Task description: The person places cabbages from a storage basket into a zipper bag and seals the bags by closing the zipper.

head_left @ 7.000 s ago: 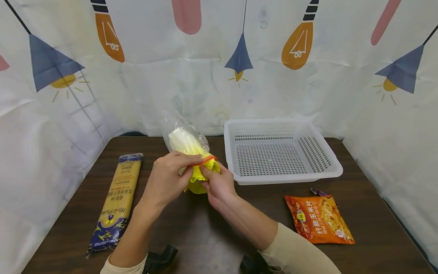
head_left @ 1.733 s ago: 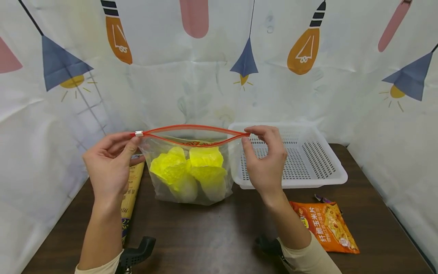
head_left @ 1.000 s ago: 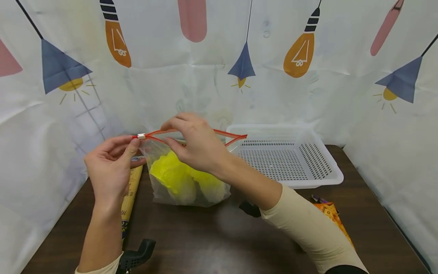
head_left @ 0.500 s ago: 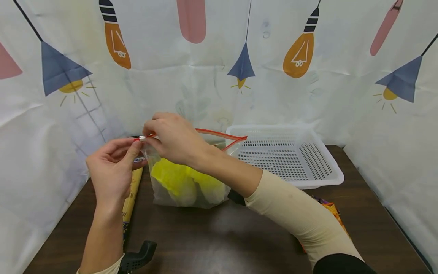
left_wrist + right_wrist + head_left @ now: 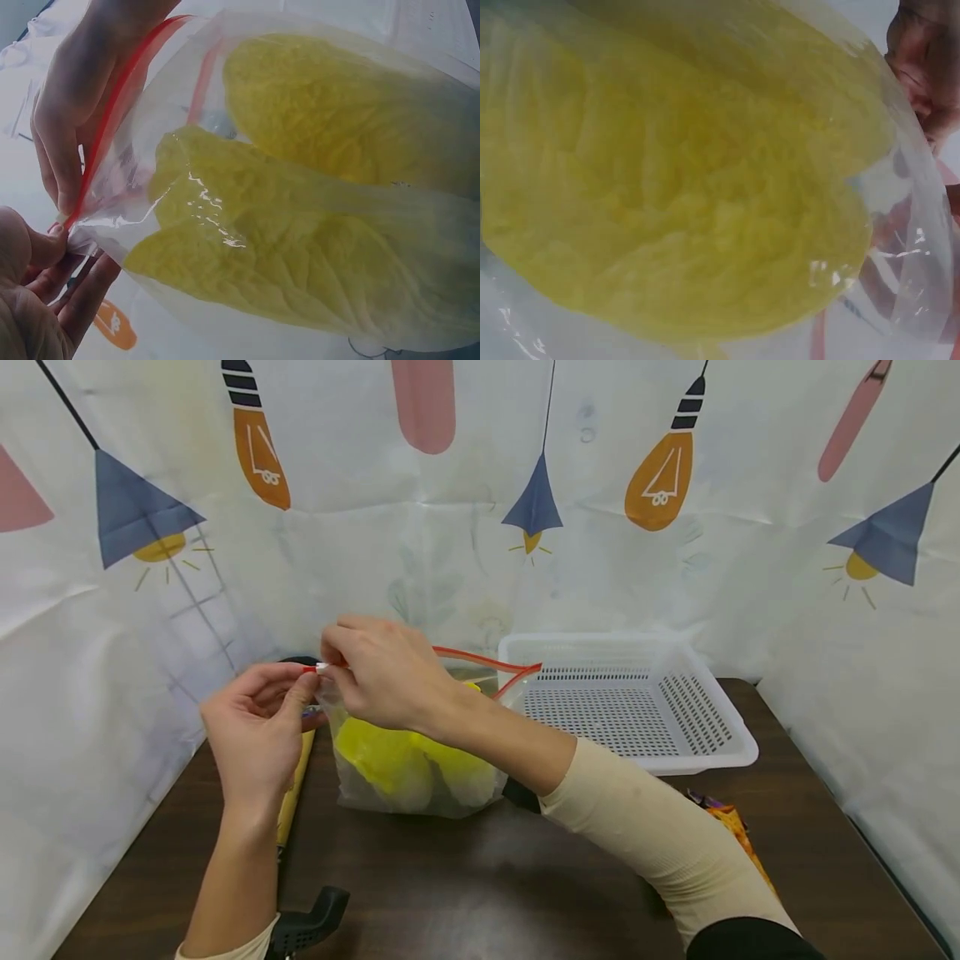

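A clear zip bag point(image 5: 352, 797) stands on the table with yellow-leaved napa cabbages point(image 5: 382, 760) inside. Its red zip point(image 5: 480, 657) gapes at the right end. My left hand point(image 5: 255, 727) pinches the bag's top left corner between thumb and fingers. Right beside it, my right hand point(image 5: 390, 672) pinches at the white slider point(image 5: 321, 668), its forearm crossing in front of the bag. In the left wrist view both hands meet at one end of the zip, and the cabbages point(image 5: 300, 240) show through the plastic. The right wrist view is mostly filled by cabbage point(image 5: 682, 202).
A white perforated basket point(image 5: 675, 765) stands at the back right. On the left a spaghetti pack point(image 5: 294, 797) lies partly behind my left arm. An orange snack bag point(image 5: 738, 835) and a small purple wrapper point(image 5: 701, 797) show past my right sleeve.
Seven seconds ago my hands were working a cabbage in the bag. Since then the right hand has left the zip's right end and come left to the slider. The left hand keeps its corner.
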A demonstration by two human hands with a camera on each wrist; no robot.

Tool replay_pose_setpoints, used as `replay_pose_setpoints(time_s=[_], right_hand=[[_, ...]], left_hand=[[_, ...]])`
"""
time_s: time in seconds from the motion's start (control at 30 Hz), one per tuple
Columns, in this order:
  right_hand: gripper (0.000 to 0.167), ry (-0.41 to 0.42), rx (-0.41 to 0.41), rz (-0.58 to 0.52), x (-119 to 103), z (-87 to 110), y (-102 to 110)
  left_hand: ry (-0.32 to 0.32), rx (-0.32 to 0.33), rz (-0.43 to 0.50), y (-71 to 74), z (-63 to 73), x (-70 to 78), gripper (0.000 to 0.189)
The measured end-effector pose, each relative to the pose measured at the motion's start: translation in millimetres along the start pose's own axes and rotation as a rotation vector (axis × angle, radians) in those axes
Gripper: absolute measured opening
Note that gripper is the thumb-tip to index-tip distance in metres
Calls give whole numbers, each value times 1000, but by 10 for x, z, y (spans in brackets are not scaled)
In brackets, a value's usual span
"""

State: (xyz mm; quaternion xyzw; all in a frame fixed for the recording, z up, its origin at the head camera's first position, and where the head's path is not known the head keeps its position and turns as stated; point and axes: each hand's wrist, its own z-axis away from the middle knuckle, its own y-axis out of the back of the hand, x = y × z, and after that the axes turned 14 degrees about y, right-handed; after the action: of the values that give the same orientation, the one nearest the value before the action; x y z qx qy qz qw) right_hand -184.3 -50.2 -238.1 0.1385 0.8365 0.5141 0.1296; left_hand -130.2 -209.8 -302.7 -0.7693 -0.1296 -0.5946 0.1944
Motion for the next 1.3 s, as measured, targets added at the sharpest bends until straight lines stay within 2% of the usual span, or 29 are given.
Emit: replay_pose_setpoints(time_s=[0.4, 0.73, 0.93, 1.0, 1.3], right_hand=[[12, -1, 6, -1, 26, 70, 27], [15, 17, 25, -60, 7, 63, 18], [14, 9, 33, -12, -39, 80, 15], [14, -5, 31, -3, -39, 98, 23], [12, -59, 19, -24, 17, 243, 78]], left_hand=[[-39, 6, -92, -21, 22, 20, 16], [-4, 1, -61, -6, 36, 30, 16], [-75, 45, -178, -25, 57, 29, 2], [-102, 65, -210, -35, 63, 26, 5], [-122, 71, -219, -24, 69, 22, 3]])
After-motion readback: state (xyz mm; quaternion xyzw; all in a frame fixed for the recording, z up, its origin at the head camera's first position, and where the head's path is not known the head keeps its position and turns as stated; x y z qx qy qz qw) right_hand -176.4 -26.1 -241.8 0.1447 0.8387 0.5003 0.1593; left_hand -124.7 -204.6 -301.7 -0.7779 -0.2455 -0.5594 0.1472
